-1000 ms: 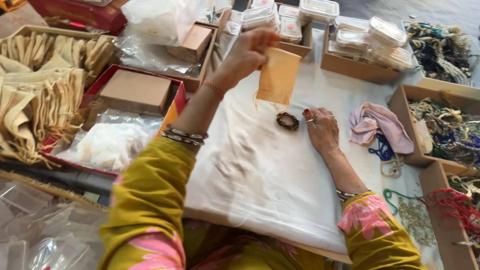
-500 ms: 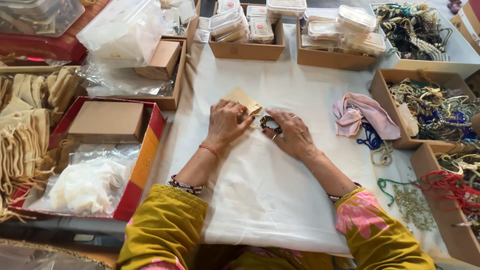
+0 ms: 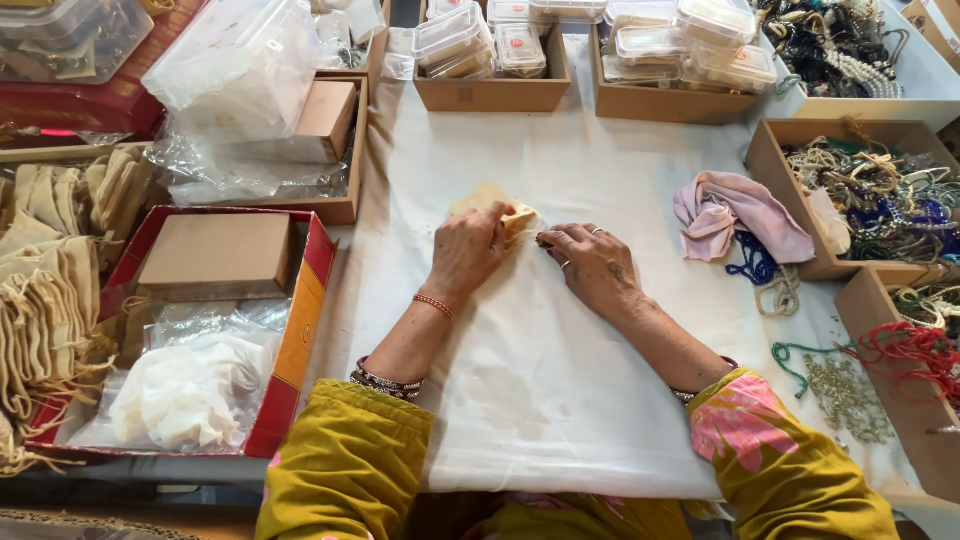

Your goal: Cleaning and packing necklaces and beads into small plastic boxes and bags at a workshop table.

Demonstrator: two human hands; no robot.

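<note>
Both hands rest on the white cloth (image 3: 560, 370) that covers the tabletop, meeting over a small tan pouch (image 3: 497, 203) that lies flat near the cloth's middle. The left hand (image 3: 470, 250) is closed on the pouch, fingers curled over its near edge and pressing it down, while the right hand (image 3: 592, 262) sits just beside it with fingertips pinched narrow at the pouch's mouth; a small dark item seems to be caught there, though it is too hidden to tell what it is. By the look of it, the step in hand is working that item into the pouch, or closing the mouth over it. The next move would call for the left hand to hold the opening steady while the right fingers push or draw precisely at the edge. A pink cloth (image 3: 740, 212) lies to the right, well apart, with boxes of beads (image 3: 880, 190) beyond it. To the left sits a red tray (image 3: 310, 300) with a brown box (image 3: 215, 255), and a heap of pouches (image 3: 50, 290) further left.
</note>
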